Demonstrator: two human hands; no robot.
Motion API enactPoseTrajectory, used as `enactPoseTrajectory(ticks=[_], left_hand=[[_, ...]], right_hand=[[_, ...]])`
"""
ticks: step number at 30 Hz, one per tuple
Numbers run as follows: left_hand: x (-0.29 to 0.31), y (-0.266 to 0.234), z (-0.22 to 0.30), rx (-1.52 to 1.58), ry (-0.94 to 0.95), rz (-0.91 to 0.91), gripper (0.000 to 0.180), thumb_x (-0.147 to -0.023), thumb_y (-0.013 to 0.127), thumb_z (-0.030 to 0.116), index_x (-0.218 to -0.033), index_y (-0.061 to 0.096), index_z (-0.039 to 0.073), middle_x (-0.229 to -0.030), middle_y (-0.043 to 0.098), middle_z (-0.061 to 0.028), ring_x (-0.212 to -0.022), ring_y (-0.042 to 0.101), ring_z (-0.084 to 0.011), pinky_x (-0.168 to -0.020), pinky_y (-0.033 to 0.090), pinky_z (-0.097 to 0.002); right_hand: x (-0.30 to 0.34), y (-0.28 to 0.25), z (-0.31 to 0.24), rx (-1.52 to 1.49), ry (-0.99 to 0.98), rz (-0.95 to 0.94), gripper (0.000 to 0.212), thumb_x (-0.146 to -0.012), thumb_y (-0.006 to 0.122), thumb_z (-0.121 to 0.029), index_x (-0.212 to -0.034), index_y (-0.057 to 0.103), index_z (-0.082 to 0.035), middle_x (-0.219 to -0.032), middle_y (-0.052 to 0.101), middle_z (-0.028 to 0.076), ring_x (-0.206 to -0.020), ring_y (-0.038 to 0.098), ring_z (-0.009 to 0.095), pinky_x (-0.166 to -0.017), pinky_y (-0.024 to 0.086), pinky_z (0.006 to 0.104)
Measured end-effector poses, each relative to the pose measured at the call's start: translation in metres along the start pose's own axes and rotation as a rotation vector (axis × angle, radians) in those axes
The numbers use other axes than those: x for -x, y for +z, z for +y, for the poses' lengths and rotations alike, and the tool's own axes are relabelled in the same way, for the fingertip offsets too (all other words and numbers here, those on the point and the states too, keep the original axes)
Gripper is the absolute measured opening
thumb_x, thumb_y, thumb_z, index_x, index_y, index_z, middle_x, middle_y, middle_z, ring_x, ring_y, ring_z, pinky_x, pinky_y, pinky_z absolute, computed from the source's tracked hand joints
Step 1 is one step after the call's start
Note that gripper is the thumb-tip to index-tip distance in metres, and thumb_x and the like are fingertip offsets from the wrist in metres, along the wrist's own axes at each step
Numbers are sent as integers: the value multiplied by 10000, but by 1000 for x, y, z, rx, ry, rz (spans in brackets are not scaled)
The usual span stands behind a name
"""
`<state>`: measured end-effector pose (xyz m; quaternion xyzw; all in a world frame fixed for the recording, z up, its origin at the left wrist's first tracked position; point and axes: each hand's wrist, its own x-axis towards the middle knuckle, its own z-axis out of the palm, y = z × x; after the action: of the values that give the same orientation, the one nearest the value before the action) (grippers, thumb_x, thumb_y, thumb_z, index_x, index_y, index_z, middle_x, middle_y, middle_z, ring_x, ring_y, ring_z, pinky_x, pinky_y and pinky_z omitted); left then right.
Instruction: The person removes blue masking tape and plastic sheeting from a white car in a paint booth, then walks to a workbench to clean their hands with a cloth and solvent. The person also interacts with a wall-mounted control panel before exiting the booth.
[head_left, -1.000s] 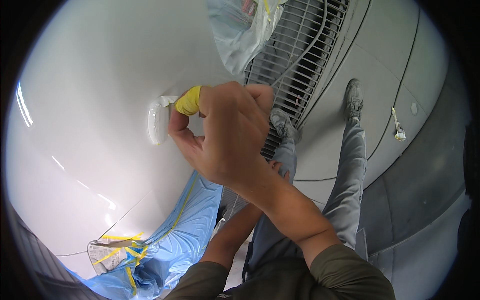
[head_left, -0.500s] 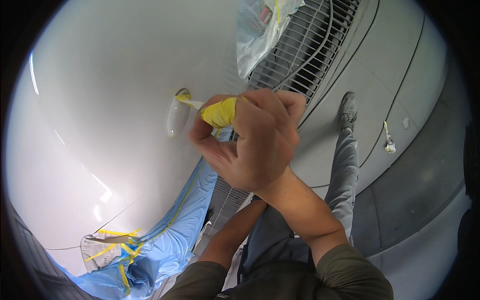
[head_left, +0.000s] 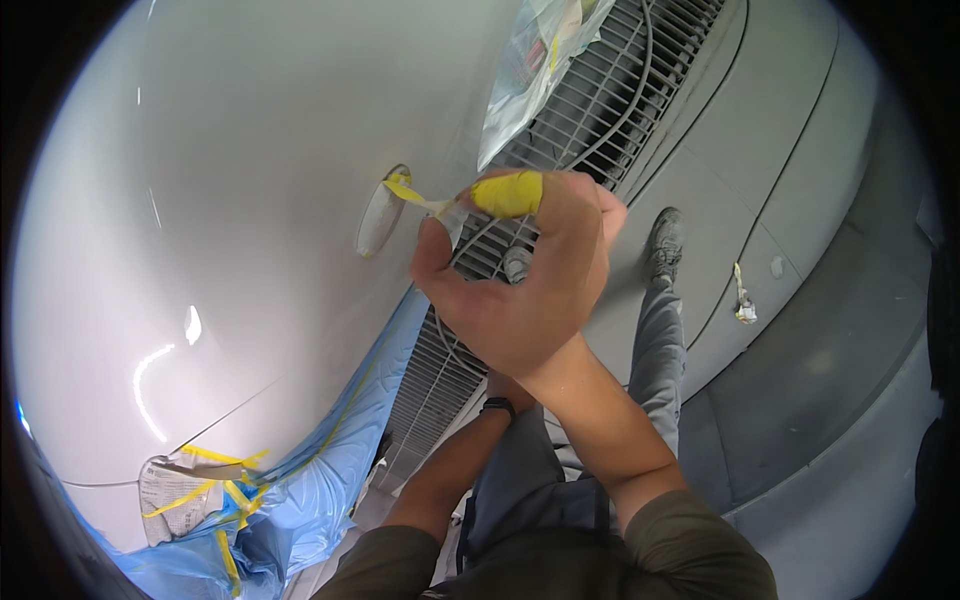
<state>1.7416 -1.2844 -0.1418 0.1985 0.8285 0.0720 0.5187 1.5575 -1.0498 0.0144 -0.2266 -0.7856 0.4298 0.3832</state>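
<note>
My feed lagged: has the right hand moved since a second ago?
Yes, the right hand has moved rightward, away from the oval recess in the pale panel.

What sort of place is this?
Probably a car paint workshop: there's a big, shiny pale body panel, blue plastic sheeting stuck up with yellow tape, and a metal floor grate.

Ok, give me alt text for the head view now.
A bare right hand, one of its fingers wrapped in yellow, holds a thin yellow-and-white strip reaching to an oval recess in a glossy white curved panel. Blue plastic sheeting and grey metal floor grating show beside the panel.
</note>
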Motion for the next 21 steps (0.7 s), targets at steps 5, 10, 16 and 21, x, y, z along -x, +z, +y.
enactPoseTrajectory(ticks=[5, 10, 16, 21], left_hand=[[-2, 6, -6, -46, -58, -76, 461, -896, 620, 412, -1187, 696, 63, -1255, 652, -176, -1081, 640, -364, -930, 489, -502], [2, 39, -23, -46, 11, 138, 480, -889, 625, 418, -1200, 688, 58, -1258, 624, -160, -1031, 651, -345, -921, 487, -501], [-1, 70, -47, -92, 138, 261, 501, -889, 643, 422, -1204, 678, 35, -1315, 575, -123, -1020, 653, -322, -933, 480, -483], [-2, 71, -49, -85, 106, 216, 507, -908, 647, 444, -1214, 677, 41, -1300, 582, -101, -1056, 643, -299, -950, 471, -470]], right_hand=[[-7, -2, 0, -102, 68, 17, 579, -635, 848, -80, -1119, 532, -50, -1052, 698, 68, -861, 609, 191, -880, 373, 360], [-8, 6, 0, -59, -9, -49, 504, -678, 790, -27, -1112, 535, -54, -944, 749, 16, -843, 651, 161, -889, 382, 323], [-4, 8, -5, -75, 14, -30, 490, -708, 761, -2, -1132, 519, -43, -831, 746, -5, -749, 652, 141, -878, 410, 310], [-4, 0, -18, -214, 195, -185, 451, -769, 740, 20, -1147, 496, -6, -843, 726, 22, -746, 633, 133, -793, 488, 273]])
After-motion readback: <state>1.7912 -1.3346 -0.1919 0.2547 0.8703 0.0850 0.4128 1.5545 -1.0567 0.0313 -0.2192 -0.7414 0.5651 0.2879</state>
